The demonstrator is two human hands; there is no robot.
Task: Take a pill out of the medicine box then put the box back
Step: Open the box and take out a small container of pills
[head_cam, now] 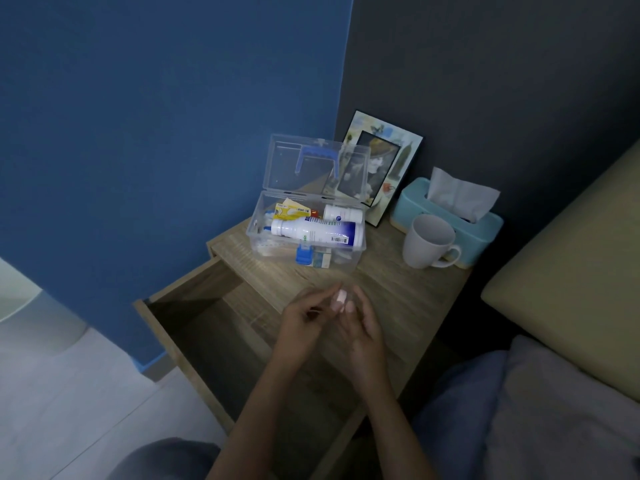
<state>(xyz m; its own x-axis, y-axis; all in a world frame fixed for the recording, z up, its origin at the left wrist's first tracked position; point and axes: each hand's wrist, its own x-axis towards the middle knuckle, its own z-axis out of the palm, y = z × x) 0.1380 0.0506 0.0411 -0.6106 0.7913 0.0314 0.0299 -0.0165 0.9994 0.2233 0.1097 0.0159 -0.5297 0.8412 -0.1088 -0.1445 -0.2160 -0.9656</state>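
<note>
1. The medicine box (304, 233), of clear plastic, is set on the bedside table (398, 299) with its lid (315, 168) propped upright, so the contents can be reached from above.
2. The drawer (207, 323) below is left pulled out, probably as the place to which the box is to be returned.
3. Both hands are held together over the table's front edge, just in front of the box. A small pale pinkish thing (338, 301), judged to be the pill or its packet, is pinched in the fingers of the right hand (360, 327).
4. The left hand (304, 317) is curled beside it, fingers narrow; whether it grips anything cannot be told.
5. A white bottle (317, 230) is laid across the box; a barcode and blue letters are seen on it, but no word can be read.
6. A mug (429, 242), a tissue box (450, 216) and a picture frame (381, 168) are kept behind, well apart from the hands.
</note>
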